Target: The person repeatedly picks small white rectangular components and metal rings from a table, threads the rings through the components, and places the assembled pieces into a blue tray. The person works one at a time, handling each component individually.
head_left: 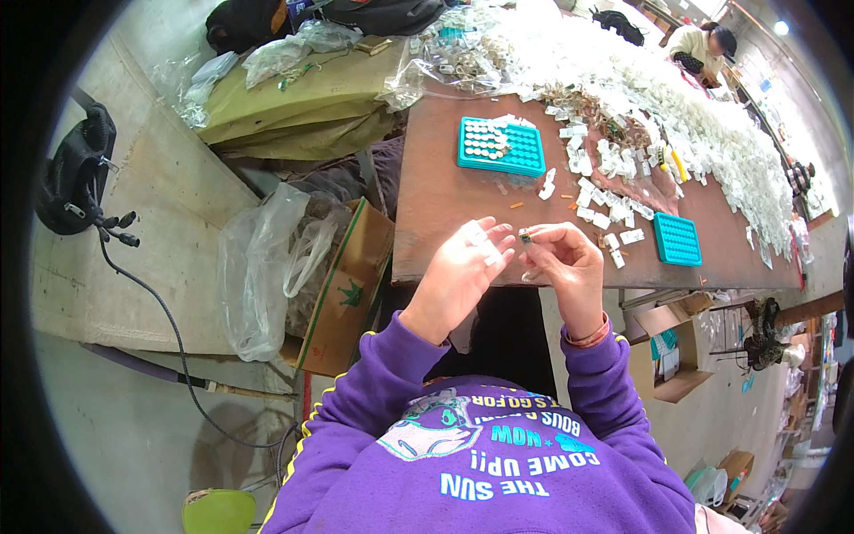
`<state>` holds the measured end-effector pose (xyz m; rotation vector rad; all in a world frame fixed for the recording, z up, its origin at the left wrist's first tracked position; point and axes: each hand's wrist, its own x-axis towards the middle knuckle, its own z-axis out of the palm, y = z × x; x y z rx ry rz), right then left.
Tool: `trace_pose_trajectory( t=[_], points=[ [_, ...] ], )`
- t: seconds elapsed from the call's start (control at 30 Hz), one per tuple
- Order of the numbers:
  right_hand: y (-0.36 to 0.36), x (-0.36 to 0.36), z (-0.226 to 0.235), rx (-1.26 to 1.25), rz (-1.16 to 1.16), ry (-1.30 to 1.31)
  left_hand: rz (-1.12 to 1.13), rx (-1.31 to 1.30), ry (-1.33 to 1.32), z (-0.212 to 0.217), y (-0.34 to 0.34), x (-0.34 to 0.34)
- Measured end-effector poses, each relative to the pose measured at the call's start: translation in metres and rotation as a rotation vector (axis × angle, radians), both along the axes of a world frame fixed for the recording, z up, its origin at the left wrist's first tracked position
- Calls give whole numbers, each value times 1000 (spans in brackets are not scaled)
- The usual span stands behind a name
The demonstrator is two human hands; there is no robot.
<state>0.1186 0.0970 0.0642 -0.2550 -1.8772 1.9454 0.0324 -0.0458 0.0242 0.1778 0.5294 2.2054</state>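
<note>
Above the table's near edge, my left hand (pixel 458 276) is turned palm up with its fingers lightly curled, and small white pieces (pixel 492 259) lie on them. Beside it, my right hand (pixel 574 267) pinches a small part, dark and whitish (pixel 525 237), between thumb and fingertips; its exact kind is too small to make out. Beyond my hands, a teal tray (pixel 538 158) has round white discs (pixel 485 138) in many of its hollows. A second teal tray (pixel 678 238) lies right of my right hand. Loose white plastic pieces (pixel 592 205) are scattered between the trays.
A large heap of clear and white plastic pieces (pixel 738 169) covers the table's far and right side. Yellow-handled pliers (pixel 678 165) lie beside it. Left of the table stand a cardboard box (pixel 334 294) and a plastic bag (pixel 253 276). A person (pixel 698 49) sits at the far right.
</note>
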Motion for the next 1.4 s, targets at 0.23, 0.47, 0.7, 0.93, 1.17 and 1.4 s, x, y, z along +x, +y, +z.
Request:
trace_pose_trajectory(
  t=[0.23, 0.47, 0.7, 0.93, 1.17, 1.4],
  points=[
    [-3, 7, 0, -154, 132, -59, 132, -365, 461, 8, -8, 5],
    [2, 11, 1, -352, 272, -197, 351, -426, 616, 8, -6, 18],
    [2, 12, 3, -187, 244, -224, 359, -485, 713, 2, 1, 18],
    [13, 16, 11, -171, 345, -248, 92, -329, 650, 11, -9, 11],
    [23, 14, 15, -269, 461, -289, 20, -335, 737, 23, -12, 7],
    [19, 11, -9, -865, 719, -260, -99, -154, 675, 32, -7, 5]
  ],
)
